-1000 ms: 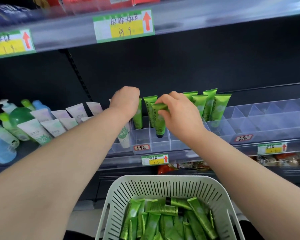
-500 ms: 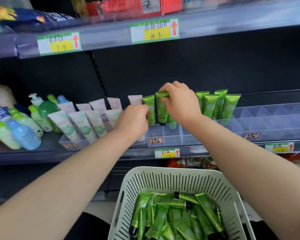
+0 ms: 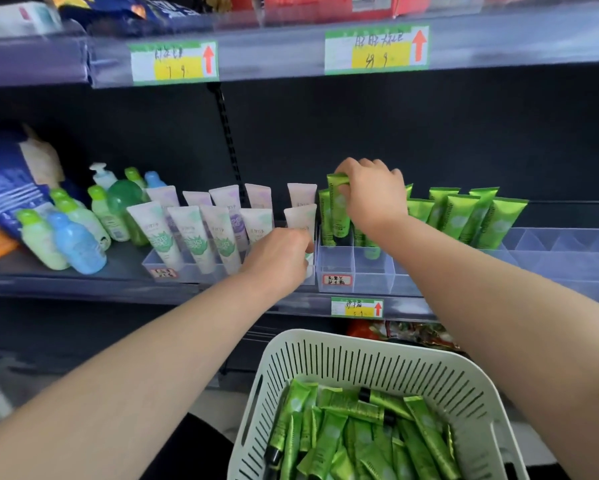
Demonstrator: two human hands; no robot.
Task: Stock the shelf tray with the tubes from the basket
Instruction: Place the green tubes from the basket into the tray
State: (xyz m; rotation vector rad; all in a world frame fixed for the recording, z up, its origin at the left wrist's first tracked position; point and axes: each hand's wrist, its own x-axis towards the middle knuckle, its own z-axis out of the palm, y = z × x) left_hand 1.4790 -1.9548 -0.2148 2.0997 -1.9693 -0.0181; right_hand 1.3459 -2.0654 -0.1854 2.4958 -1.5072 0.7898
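Green tubes (image 3: 464, 216) fill part of the shelf tray (image 3: 550, 258) mid-frame, the right hand (image 3: 370, 195) pinches one more tube (image 3: 338, 209) in, the left hand (image 3: 277, 258) curls on I cannot tell what, and many wait in the basket (image 3: 360, 358) at the bottom.

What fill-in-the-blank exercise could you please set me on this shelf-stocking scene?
The right hand pinches a ____ tube by its crimped end. Its cap points ____. More such tubes lie in the ____ below the shelf.
Missing words: green; down; basket.
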